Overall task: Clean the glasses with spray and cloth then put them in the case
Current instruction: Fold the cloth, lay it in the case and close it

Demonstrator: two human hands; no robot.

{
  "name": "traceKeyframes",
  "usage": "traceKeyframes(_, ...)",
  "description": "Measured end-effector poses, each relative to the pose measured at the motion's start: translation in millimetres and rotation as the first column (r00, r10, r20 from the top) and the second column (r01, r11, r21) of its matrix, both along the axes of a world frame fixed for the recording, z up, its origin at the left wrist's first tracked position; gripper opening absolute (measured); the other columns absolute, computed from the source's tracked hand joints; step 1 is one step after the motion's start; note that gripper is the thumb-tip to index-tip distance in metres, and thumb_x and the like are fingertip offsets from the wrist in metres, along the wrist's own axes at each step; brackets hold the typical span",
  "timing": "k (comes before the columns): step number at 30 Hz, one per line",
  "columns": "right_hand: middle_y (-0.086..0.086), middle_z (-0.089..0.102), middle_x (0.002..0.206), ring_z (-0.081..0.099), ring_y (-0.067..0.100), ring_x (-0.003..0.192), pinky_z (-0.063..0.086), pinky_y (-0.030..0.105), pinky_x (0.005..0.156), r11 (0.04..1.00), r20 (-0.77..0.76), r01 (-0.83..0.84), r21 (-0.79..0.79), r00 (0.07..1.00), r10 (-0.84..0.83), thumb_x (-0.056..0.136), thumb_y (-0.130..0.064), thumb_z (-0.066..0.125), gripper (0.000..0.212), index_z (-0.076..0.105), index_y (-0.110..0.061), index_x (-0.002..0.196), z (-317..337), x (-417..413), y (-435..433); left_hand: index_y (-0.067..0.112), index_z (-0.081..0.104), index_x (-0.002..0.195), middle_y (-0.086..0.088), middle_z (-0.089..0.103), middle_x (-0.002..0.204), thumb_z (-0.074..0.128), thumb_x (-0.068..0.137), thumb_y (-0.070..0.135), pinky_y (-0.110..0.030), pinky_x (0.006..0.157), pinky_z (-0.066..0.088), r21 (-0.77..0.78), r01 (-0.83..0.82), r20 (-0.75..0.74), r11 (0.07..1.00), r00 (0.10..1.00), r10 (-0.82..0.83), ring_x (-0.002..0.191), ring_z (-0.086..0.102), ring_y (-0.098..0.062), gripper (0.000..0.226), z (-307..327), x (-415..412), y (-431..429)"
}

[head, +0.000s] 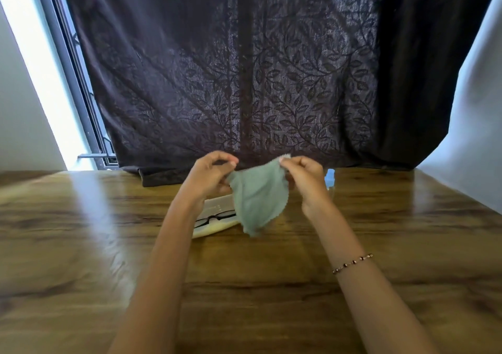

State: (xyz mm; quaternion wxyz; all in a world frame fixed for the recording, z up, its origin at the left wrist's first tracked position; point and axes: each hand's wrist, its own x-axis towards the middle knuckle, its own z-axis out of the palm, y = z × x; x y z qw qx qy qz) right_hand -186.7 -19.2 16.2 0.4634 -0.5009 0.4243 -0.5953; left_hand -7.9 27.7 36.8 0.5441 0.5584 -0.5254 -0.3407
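We seem to be in a room of a home. A wood-grain table (81, 245) stands against a window (73, 82). A dark curtain (244, 82) with a leaf pattern hangs down onto the tabletop, daylight comes in beside it, and plain white walls (475, 136) stand on either side.

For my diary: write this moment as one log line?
left hand, right hand: hold cloth up | glasses: on case, table | spray bottle: behind right hand
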Motion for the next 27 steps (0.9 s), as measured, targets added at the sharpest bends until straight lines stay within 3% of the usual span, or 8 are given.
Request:
traceKeyframes(2, 0.001, 0.067, 0.078, 0.060, 0.012, 0.074, 0.045, 0.021, 0.062, 0.998, -0.118, 0.064, 0.025, 0.991, -0.060, 0.082, -0.021, 0.072, 0.015, 0.067, -0.007, 0.081, -5.5, 5.9, 1.7, 0.015, 0.065, 0.093, -0.005, 0.060, 0.081, 0.052, 0.096, 0.010, -0.021, 0.057, 0.058, 0.070, 0.034, 0.039, 0.997, 0.999, -0.037, 0.064, 0.060, -0.011, 0.014, -2.1, -6.9, -1.5)
traceKeyframes(5, -0.002, 0.068, 0.074, 0.061, 0.007, 0.067, 0.046, 0.020, 0.058, 0.992, -0.275, 0.075, -0.101, 0.956, -0.100, 0.081, -0.024, 0.074, 0.013, 0.068, -0.013, 0.082, -6.0, 11.0, 4.8, 0.010, 0.066, 0.106, -0.011, 0.063, 0.088, 0.049, 0.098, 0.009, -0.021, 0.061, 0.059, 0.142, 0.115, 0.044, 0.983, 0.992, -0.122, 0.070, 0.064, -0.014, 0.019, 1.7, -15.5, 2.2)
traceKeyframes(12, -0.004, 0.070, 0.076, 0.061, 0.000, 0.068, 0.053, 0.016, 0.064, 0.900, -0.565, -0.215, -0.380, 0.824, -0.042, 0.083, -0.023, 0.073, 0.007, 0.071, -0.016, 0.082, -1.4, 14.7, 11.6, 0.004, 0.052, 0.126, -0.019, 0.069, 0.101, 0.052, 0.095, 0.005, -0.024, 0.063, 0.059, 0.171, 0.154, -0.173, 0.973, 0.977, -0.124, 0.056, 0.070, -0.011, 0.031, 4.8, -24.6, 3.7)
traceKeyframes(15, -0.006, 0.070, 0.080, 0.064, 0.003, 0.075, 0.054, 0.020, 0.069, 0.840, -0.633, -0.287, -0.461, 0.769, -0.085, 0.086, -0.021, 0.070, 0.006, 0.071, -0.015, 0.085, 0.2, 13.8, 12.1, 0.001, 0.050, 0.127, -0.013, 0.069, 0.090, 0.051, 0.095, 0.003, -0.024, 0.062, 0.059, 0.161, 0.117, -0.232, 0.980, 0.970, -0.078, 0.055, 0.069, -0.011, 0.032, 2.8, -22.5, 2.5)
traceKeyframes(18, -0.009, 0.067, 0.089, 0.061, 0.002, 0.084, 0.052, 0.019, 0.075, 0.804, -0.714, -0.366, -0.469, 0.693, -0.101, 0.082, -0.030, 0.074, 0.015, 0.070, -0.018, 0.090, 0.1, 13.8, 11.3, 0.003, 0.052, 0.125, -0.015, 0.069, 0.094, 0.051, 0.096, 0.006, -0.024, 0.057, 0.060, 0.175, 0.070, -0.213, 0.982, 0.976, -0.031, 0.059, 0.069, -0.012, 0.029, 2.8, -18.9, 2.3)
traceKeyframes(21, -0.010, 0.066, 0.092, 0.061, 0.003, 0.087, 0.054, 0.027, 0.080, 0.793, -0.764, -0.366, -0.487, 0.619, -0.183, 0.078, -0.028, 0.077, 0.021, 0.067, -0.020, 0.095, -2.5, 13.5, 8.8, 0.011, 0.056, 0.113, -0.013, 0.071, 0.101, 0.047, 0.098, 0.014, -0.027, 0.058, 0.058, 0.215, 0.112, -0.158, 0.970, 0.984, -0.078, 0.077, 0.073, -0.019, 0.017, 5.2, -17.2, 5.2)
traceKeyframes(23, -0.012, 0.068, 0.087, 0.063, 0.001, 0.084, 0.054, 0.024, 0.078, 0.793, -0.712, -0.327, -0.515, 0.678, -0.183, 0.081, -0.021, 0.074, 0.012, 0.070, -0.019, 0.092, -1.7, 11.7, 10.1, 0.016, 0.058, 0.111, -0.009, 0.072, 0.104, 0.046, 0.098, 0.018, -0.026, 0.060, 0.054, 0.230, 0.141, -0.095, 0.963, 0.988, -0.121, 0.089, 0.072, -0.018, 0.018, 6.3, -15.8, 6.3)
traceKeyframes(27, -0.009, 0.071, 0.079, 0.065, -0.003, 0.075, 0.054, 0.015, 0.072, 0.885, -0.463, -0.202, -0.419, 0.886, -0.017, 0.084, -0.018, 0.072, 0.004, 0.073, -0.019, 0.087, 3.5, 6.4, 12.1, 0.013, 0.063, 0.117, -0.001, 0.074, 0.097, 0.060, 0.091, 0.017, -0.015, 0.064, 0.052, 0.169, 0.208, -0.009, 0.963, 0.978, -0.209, 0.087, 0.071, -0.007, 0.026, 5.2, -7.2, 6.7)
